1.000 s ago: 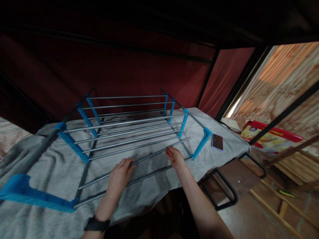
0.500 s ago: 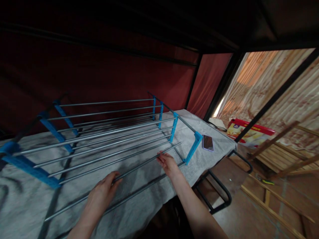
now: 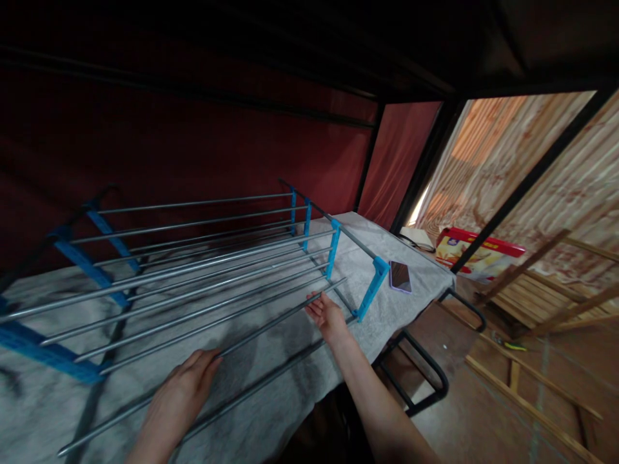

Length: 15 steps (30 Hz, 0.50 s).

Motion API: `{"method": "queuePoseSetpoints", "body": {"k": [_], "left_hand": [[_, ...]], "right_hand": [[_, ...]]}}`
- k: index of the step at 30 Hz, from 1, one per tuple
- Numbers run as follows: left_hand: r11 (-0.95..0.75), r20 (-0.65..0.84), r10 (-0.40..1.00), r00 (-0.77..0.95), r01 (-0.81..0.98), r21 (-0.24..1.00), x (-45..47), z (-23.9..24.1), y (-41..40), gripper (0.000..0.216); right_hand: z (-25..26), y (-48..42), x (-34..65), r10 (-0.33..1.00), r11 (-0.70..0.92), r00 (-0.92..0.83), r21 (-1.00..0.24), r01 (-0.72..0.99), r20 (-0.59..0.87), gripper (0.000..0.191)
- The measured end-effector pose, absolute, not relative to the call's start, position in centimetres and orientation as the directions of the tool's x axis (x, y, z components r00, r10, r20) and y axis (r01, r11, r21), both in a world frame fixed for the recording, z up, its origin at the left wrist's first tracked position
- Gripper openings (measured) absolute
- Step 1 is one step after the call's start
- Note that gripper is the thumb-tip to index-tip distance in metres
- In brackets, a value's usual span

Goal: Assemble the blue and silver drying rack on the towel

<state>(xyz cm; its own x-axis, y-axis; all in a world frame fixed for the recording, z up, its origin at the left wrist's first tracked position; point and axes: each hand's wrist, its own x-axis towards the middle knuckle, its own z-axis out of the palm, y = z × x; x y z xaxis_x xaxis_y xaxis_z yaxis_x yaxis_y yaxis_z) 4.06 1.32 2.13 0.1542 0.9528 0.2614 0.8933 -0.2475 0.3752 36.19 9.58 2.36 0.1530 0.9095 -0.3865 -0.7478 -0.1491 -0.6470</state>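
Evidently holding a loose metal tube [image 3: 265, 327] at the near side of the blue-bracketed rack [image 3: 333, 250], curling the fingers of left hand [image 3: 178, 394] and right hand [image 3: 331, 317] around it. Probably gripping apart for balance.

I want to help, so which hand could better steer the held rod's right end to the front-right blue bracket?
Probably the right hand: it touches the rod near that free end, close to the blue bracket. The left hand is farther along.
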Motion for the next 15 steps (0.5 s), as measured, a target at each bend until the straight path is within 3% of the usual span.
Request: {"method": "queuePoseSetpoints", "body": {"k": [7, 13, 15], "left_hand": [[-0.181, 0.210, 0.972, 0.102, 0.897, 0.404, 3.5, 2.7, 1.2, 0.041], [-0.254, 0.244, 0.956, 0.161, 0.871, 0.421, 2.8, 2.7, 1.6, 0.045], [-0.268, 0.242, 0.954, 0.177, 0.866, 0.422, 2.8, 2.5, 1.8, 0.045]], "right_hand": [[2.5, 10.5, 38.1, 0.903, -0.083, 0.220, -0.653, -0.753, -0.368, 0.016], [2.5, 11.4, 39.6, 0.882, 0.017, 0.324, -0.664, -0.747, -0.342, 0.003], [2.4, 11.6, 39.9, 0.875, 0.055, 0.358, -0.668, -0.742, -0.326, 0.007]]}}
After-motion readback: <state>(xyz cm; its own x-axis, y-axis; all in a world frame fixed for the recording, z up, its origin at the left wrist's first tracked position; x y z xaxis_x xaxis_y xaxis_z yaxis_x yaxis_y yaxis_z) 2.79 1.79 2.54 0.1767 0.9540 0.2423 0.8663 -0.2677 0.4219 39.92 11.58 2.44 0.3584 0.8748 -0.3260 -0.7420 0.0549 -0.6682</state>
